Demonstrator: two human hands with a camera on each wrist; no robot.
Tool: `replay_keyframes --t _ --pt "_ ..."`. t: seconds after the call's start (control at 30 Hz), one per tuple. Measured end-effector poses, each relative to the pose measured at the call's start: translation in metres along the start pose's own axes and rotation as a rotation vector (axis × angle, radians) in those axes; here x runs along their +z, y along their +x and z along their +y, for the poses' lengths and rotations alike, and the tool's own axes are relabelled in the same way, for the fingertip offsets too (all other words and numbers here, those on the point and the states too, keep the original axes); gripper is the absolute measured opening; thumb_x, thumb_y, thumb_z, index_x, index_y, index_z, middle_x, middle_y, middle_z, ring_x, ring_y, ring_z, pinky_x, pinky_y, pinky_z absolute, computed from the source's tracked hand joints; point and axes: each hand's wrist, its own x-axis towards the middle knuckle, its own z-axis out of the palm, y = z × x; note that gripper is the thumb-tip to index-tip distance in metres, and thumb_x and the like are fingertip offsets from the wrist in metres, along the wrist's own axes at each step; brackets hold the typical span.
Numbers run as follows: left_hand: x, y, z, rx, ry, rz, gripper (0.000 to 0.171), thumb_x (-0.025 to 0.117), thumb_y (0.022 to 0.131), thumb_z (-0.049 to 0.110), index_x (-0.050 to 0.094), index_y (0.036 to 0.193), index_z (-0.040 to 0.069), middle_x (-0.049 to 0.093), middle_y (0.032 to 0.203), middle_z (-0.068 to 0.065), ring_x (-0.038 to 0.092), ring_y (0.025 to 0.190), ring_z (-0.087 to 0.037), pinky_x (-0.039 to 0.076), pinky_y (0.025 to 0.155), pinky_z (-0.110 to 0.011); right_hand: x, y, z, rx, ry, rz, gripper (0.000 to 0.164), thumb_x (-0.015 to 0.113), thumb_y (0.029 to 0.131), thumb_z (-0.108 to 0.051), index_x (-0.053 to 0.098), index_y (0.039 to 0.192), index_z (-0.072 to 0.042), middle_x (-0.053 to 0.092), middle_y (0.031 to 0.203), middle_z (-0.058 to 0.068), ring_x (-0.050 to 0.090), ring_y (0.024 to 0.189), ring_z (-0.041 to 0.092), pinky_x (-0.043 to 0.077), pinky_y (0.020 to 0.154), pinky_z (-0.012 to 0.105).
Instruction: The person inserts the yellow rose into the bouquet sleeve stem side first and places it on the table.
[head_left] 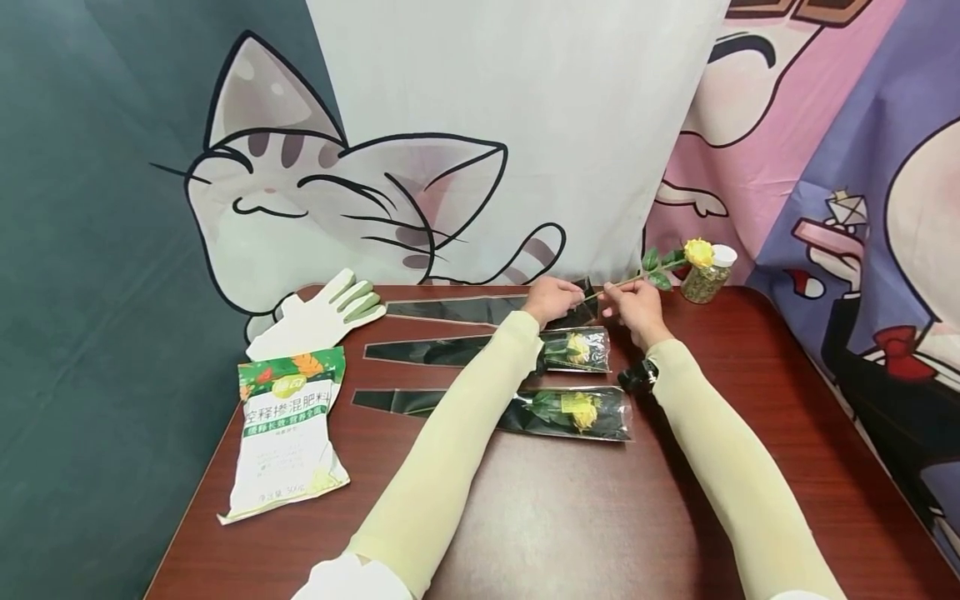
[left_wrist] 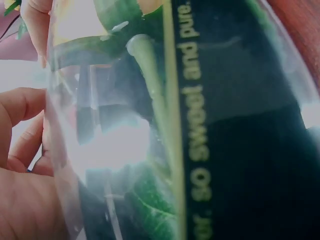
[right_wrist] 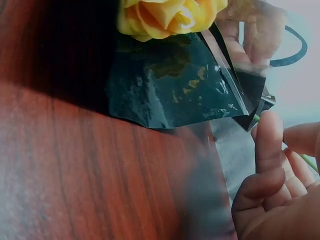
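At the table's far side, my right hand (head_left: 636, 310) pinches the green stem of a yellow artificial-looking rose (head_left: 698, 252), whose bloom points to the right. My left hand (head_left: 553, 300) pinches the mouth of a flat, black-and-clear flower sleeve (head_left: 457, 312), and the stem's lower end reaches that mouth. How far the stem is inside, I cannot tell. Two more sleeves lie nearer, each with a yellow rose inside: the middle rose (head_left: 577, 348) and the front rose (head_left: 581, 412). The left wrist view is mostly filled by a printed sleeve (left_wrist: 240, 150), with left fingers at its edge.
Behind the held rose stands a white-capped jar (head_left: 703, 285) of greenish bits. White-and-green gloves (head_left: 318, 317) and a fertilizer bag (head_left: 288, 433) lie at the left. A printed curtain (head_left: 480, 75) hangs along the back of the brown table (head_left: 555, 508).
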Motion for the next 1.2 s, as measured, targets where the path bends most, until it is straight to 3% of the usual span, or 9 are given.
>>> replay_keyframes --t 0.17,0.3,0.43,0.57,0.8,1.03,1.2 --pt "0.002 -0.003 0.003 0.024 -0.009 0.004 0.017 0.076 0.100 0.015 0.083 0.111 0.005 0.082 0.105 -0.011 0.078 0.099 -0.021 0.067 0.083 -0.029 0.000 -0.001 -0.001 -0.006 0.043 -0.003 0.016 0.071 0.103 -0.023 0.064 0.105 -0.008 0.077 0.075 -0.015 0.054 0.049 0.003 0.049 0.047 0.019" --pt "0.001 -0.003 0.003 0.035 -0.016 0.002 0.018 0.075 0.100 0.015 0.082 0.113 0.005 0.081 0.107 -0.011 0.078 0.102 -0.024 0.067 0.084 -0.028 0.003 -0.002 -0.002 -0.034 0.101 -0.006 0.014 0.070 0.104 -0.021 0.060 0.107 -0.011 0.078 0.079 -0.009 0.054 0.048 0.004 0.048 0.046 0.019" --pt "0.000 -0.004 0.004 0.038 -0.015 -0.008 0.021 0.074 0.102 0.016 0.081 0.118 0.005 0.079 0.113 -0.009 0.077 0.105 -0.023 0.066 0.087 -0.028 0.004 -0.003 -0.001 -0.077 0.156 -0.016 0.011 0.060 0.109 -0.022 0.055 0.110 -0.012 0.079 0.081 -0.008 0.058 0.048 0.008 0.047 0.044 0.019" --pt "-0.002 -0.009 0.006 0.054 -0.003 -0.010 0.024 0.072 0.102 0.015 0.079 0.122 0.004 0.078 0.119 -0.011 0.076 0.108 -0.024 0.066 0.089 -0.029 0.004 -0.004 0.001 -0.101 0.164 0.006 0.019 0.055 0.112 -0.023 0.057 0.113 -0.005 0.079 0.080 -0.011 0.057 0.048 0.007 0.046 0.043 0.018" --pt "-0.002 -0.010 0.008 0.068 0.003 -0.020 0.024 0.071 0.103 0.014 0.078 0.123 0.002 0.076 0.122 -0.013 0.076 0.105 -0.023 0.066 0.090 -0.029 0.006 -0.005 0.003 -0.108 0.098 0.035 0.024 0.064 0.108 -0.022 0.068 0.112 0.001 0.077 0.078 -0.013 0.056 0.052 0.004 0.047 0.048 0.016" --pt "-0.002 -0.008 0.007 0.078 -0.025 -0.035 0.027 0.069 0.104 0.012 0.076 0.126 -0.001 0.078 0.113 -0.016 0.075 0.098 -0.020 0.066 0.088 -0.026 0.005 -0.006 -0.002 -0.052 0.082 -0.003 0.028 0.069 0.104 -0.025 0.071 0.112 0.002 0.075 0.074 -0.017 0.054 0.055 0.001 0.048 0.050 0.015" --pt "-0.002 -0.007 0.006 0.062 -0.041 -0.026 0.026 0.070 0.104 0.012 0.076 0.125 -0.001 0.078 0.112 -0.014 0.074 0.095 -0.017 0.066 0.085 -0.023 0.007 -0.010 -0.006 -0.020 0.170 -0.022 0.028 0.064 0.107 -0.024 0.070 0.114 0.003 0.076 0.078 -0.011 0.057 0.057 0.003 0.052 0.051 0.016"
